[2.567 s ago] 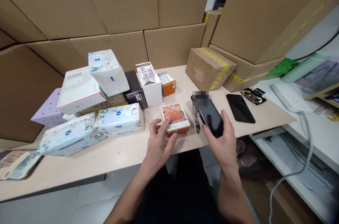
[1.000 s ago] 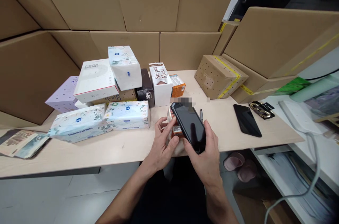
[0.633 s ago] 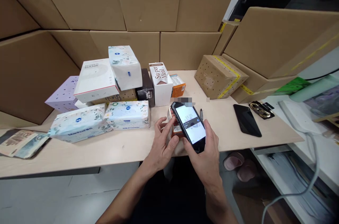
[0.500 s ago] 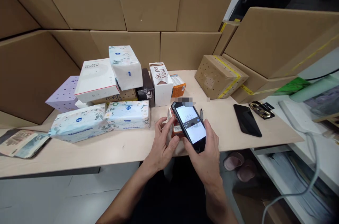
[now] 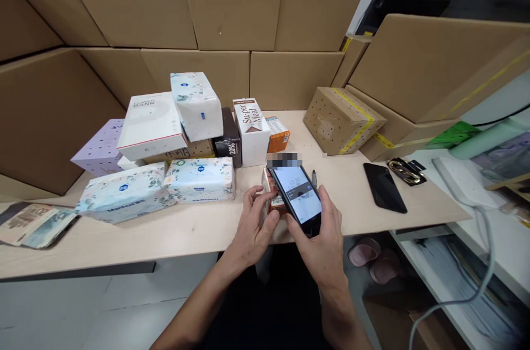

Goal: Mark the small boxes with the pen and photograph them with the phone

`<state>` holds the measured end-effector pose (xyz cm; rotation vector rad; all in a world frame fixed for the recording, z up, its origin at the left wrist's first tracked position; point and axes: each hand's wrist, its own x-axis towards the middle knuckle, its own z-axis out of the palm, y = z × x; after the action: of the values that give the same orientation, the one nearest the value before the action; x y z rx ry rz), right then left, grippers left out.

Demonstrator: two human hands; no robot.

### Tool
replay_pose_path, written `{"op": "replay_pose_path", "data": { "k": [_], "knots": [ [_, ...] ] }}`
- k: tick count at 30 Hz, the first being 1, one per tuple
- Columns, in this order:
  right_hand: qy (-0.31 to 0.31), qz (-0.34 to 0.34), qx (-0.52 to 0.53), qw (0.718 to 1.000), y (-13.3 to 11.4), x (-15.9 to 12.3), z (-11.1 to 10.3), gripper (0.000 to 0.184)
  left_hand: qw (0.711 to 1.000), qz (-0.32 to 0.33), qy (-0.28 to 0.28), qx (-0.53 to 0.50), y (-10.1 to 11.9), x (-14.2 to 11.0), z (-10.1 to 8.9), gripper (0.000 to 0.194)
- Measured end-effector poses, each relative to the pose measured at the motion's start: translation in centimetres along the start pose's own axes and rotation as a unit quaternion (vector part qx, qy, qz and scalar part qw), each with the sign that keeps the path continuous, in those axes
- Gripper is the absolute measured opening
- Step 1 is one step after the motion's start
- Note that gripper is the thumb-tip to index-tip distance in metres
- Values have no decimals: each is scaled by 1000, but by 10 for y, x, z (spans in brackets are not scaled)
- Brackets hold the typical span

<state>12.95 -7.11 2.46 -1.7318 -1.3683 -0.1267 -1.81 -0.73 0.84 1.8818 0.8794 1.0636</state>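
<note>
My right hand [image 5: 321, 234] grips a black phone [image 5: 297, 194] with its screen lit, held tilted above the front edge of the light wooden table [image 5: 165, 234]. My left hand [image 5: 255, 223] curls around a small orange box [image 5: 274, 202] that rests on the table, mostly hidden beneath the phone. A black pen [image 5: 314, 178] lies just behind the phone.
Tissue packs [image 5: 155, 190], a white power bank box [image 5: 151, 125], a "Super Meal" carton [image 5: 250, 129] and other small boxes crowd the table's left. A taped brown parcel [image 5: 337, 118], a second dark phone [image 5: 384, 187] and a gold clip [image 5: 403, 169] lie right. Cardboard boxes wall the back.
My right hand lifted the phone from the table and brought it over the orange box. Its screen went from dark to lit. My left hand stays on the box.
</note>
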Motion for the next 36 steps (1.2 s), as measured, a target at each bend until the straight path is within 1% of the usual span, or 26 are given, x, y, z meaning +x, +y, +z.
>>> {"op": "replay_pose_path", "data": {
  "k": [3, 5, 8, 11, 15, 19, 23, 31, 34, 36],
  "knots": [
    [9, 4, -6, 1000, 4, 2, -2, 78, 1000, -7, -5, 7, 0, 0, 0, 38],
    [27, 14, -15, 999, 11, 6, -4, 80, 1000, -7, -7, 8, 0, 0, 0, 38],
    [62, 42, -41, 996, 29, 12, -10, 86, 1000, -5, -9, 11, -1, -1, -1, 39],
    [88, 59, -85, 991, 54, 19, -16, 87, 1000, -3, -13, 13, -1, 0, -1, 38],
    [85, 81, -140, 983, 87, 22, -19, 86, 1000, -7, -16, 15, 0, 0, -1, 38],
    [71, 111, -171, 976, 105, 21, -17, 85, 1000, -5, -14, 16, 0, 0, -1, 38],
    [64, 113, -176, 976, 111, 22, -11, 83, 1000, -10, -13, 16, -1, 0, 0, 37],
    [37, 111, -198, 973, 113, 19, -3, 75, 1000, -4, -10, 17, 0, -1, -1, 37],
    [30, 96, -217, 971, 108, 19, -6, 72, 1000, -4, -9, 23, 0, -1, -1, 37],
    [48, 80, -210, 973, 99, 21, -11, 72, 1000, -2, -9, 23, -1, -1, -1, 37]
  ]
}}
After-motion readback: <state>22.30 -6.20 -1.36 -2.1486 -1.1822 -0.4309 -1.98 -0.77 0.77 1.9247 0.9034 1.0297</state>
